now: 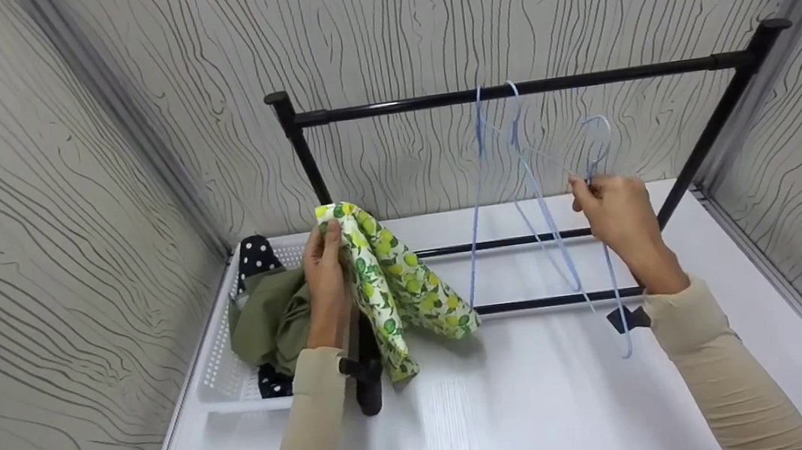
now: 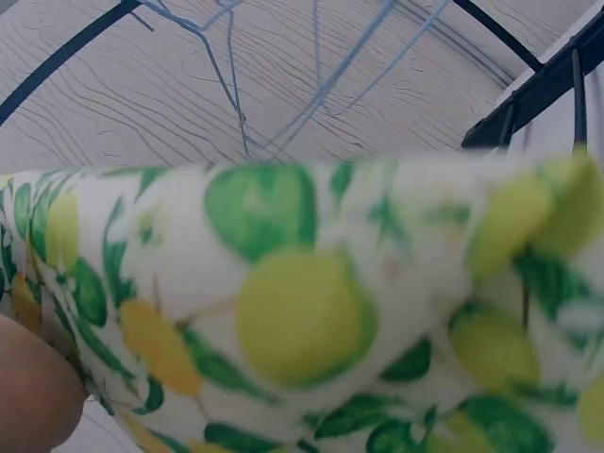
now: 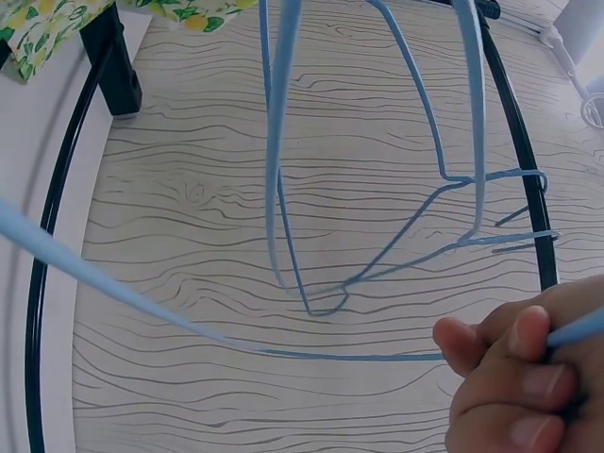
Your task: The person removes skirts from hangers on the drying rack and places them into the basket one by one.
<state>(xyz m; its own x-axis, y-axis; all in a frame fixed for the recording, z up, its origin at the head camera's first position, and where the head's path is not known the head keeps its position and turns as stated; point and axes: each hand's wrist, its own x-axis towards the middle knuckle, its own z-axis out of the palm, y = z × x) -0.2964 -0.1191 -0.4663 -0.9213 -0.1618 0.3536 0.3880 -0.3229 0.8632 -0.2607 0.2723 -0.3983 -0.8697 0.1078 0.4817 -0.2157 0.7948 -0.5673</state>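
Observation:
My left hand [image 1: 324, 260] grips a white cloth printed with lemons and green leaves [image 1: 407, 277] near its upper edge, thumb on the front. The cloth drapes down to the right and fills most of the left wrist view [image 2: 302, 311]. On the right side, my right hand [image 1: 619, 219] pinches a light blue hanger [image 1: 614, 284] just below its hook, away from the rail; its long bar crosses the right wrist view, where the fingers [image 3: 543, 382] curl round it. Two more blue hangers [image 1: 479, 231] hang on the rail between the hands.
A black clothes rack [image 1: 395, 107] stands on the white table [image 1: 484, 427]. At its left, a white perforated basket [image 1: 217, 367] holds an olive-green garment [image 1: 267, 312] and a black garment with white dots [image 1: 257, 255]. Patterned panels [image 1: 378, 24] enclose the back and sides.

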